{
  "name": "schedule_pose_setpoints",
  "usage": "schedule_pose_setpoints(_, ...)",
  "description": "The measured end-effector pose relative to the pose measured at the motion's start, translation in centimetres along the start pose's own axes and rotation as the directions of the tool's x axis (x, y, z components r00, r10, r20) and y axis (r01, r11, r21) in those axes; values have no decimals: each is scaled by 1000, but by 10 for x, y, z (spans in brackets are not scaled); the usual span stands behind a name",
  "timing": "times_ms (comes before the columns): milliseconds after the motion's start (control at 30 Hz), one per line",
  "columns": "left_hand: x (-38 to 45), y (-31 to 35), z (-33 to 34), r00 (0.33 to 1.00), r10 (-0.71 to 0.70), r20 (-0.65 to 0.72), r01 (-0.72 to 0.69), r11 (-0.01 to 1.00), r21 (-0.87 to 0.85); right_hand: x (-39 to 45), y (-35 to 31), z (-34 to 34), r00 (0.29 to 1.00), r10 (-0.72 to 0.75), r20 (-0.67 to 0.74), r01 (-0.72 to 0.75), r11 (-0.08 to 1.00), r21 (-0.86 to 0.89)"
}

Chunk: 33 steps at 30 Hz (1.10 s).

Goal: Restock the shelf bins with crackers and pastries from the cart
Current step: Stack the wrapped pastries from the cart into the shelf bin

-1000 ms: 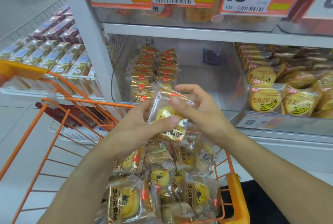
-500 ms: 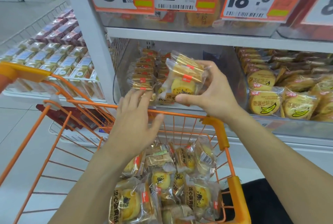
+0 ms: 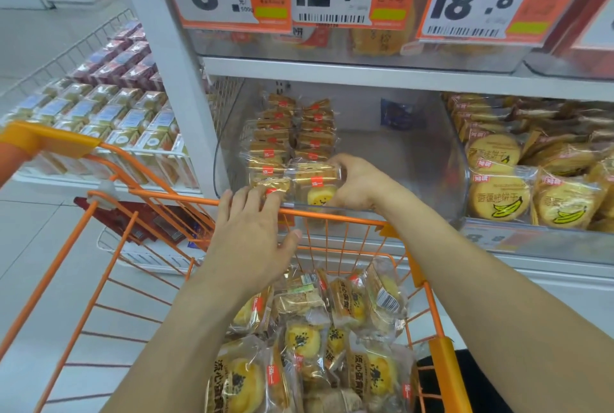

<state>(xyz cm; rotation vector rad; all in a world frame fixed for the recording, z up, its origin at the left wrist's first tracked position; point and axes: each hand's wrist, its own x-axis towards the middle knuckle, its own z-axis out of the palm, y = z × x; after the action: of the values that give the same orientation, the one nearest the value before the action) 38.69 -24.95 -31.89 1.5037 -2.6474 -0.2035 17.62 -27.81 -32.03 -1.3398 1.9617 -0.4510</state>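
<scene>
- Clear crinkly film wraps the pastry packet [image 3: 315,185], which sits at the front edge of the clear shelf bin [image 3: 432,160], at 6 o'clock from the two rows of like packets [image 3: 292,133] stacked on edge.
- It looks light, and the yellow cake inside soft enough to crush; the film is probably slippery, so I would take it by its flat sides or sealed ends with little squeeze.
- The right hand [image 3: 357,180] grasps this packet from its 3 o'clock side, fingers curled over the top.
- The left hand [image 3: 255,233] is released, fingers straight and spread; its fingertips [image 3: 252,193] reach over the cart rim [image 3: 332,216] and touch the front packet of the left row.
- More wrapped pastries [image 3: 315,346] fill the orange cart at 6 o'clock.
- Banana biscuit packs [image 3: 498,196] fill the neighbouring bin at 3 o'clock.
</scene>
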Motion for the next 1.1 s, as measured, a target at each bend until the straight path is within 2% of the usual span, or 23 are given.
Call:
schedule_pose_setpoints(67, 1, -1, 0, 1000, 0, 2, 0, 1000, -14, -3, -2, 0, 1000, 8, 24, -7, 999, -50)
schedule_pose_setpoints(167, 0, -2, 0, 1000, -1, 0, 1, 1000, -8, -13, -1, -10, 996, 52, 79, -54, 998, 20)
schedule_pose_setpoints(400, 0, -3, -2, 1000, 11, 4, -11, 999, -43, -23, -3, -19, 989, 121, 87, -137, 970, 200)
schedule_pose_setpoints(533, -1, -3, -2, 1000, 10, 5, -10, 997, -74, -19, 0, -16, 992, 103, 76, -117, 969, 220)
schedule_pose_setpoints(633, -1, -3, -4, 999, -8, 43, 11, 997, -82, -17, -2, -12, 991, 58, 118, -85, 969, 233)
schedule_pose_setpoints(733, -1, -3, -11, 1000, -13, 5, 14, 984, -178, -22, -7, -16, 985, 50, 165, -81, 978, 192)
schedule_pose_setpoints(767, -2, -3, -15, 999, -14, -44, 4, 975, -221, -26, -8, -19, 989, 46, 138, -69, 984, 162)
schedule_pose_setpoints(833, -5, 0, -25, 989, -27, -147, -19, 953, -301, -35, -11, -25, 998, -45, -48, 48, 996, 79)
schedule_pose_setpoints(900, -9, 0, -31, 985, -66, -158, 5, 934, -358, -50, -17, -26, 928, -212, -306, 229, 973, 20)
schedule_pose_setpoints(933, -10, -1, -33, 990, -87, -110, 44, 938, -345, -60, -22, -25, 891, -266, -367, 302, 952, 43)
schedule_pose_setpoints(967, -12, -3, -32, 995, -97, -19, 88, 954, -285, -69, -25, -22, 881, -304, -362, 355, 931, 81)
schedule_pose_setpoints(1000, -12, -5, -28, 986, -115, 120, 136, 972, -189, -78, -26, -19, 891, -345, -297, 388, 916, 101)
schedule_pose_setpoints(1033, -13, -7, -23, 946, -155, 285, 186, 979, -84, -86, -27, -15, 903, -392, -175, 410, 909, 79)
schedule_pose_setpoints(1100, -14, -10, -13, 802, -242, 546, 257, 965, 50, -101, -22, -4, 893, -420, 161, 436, 896, -79)
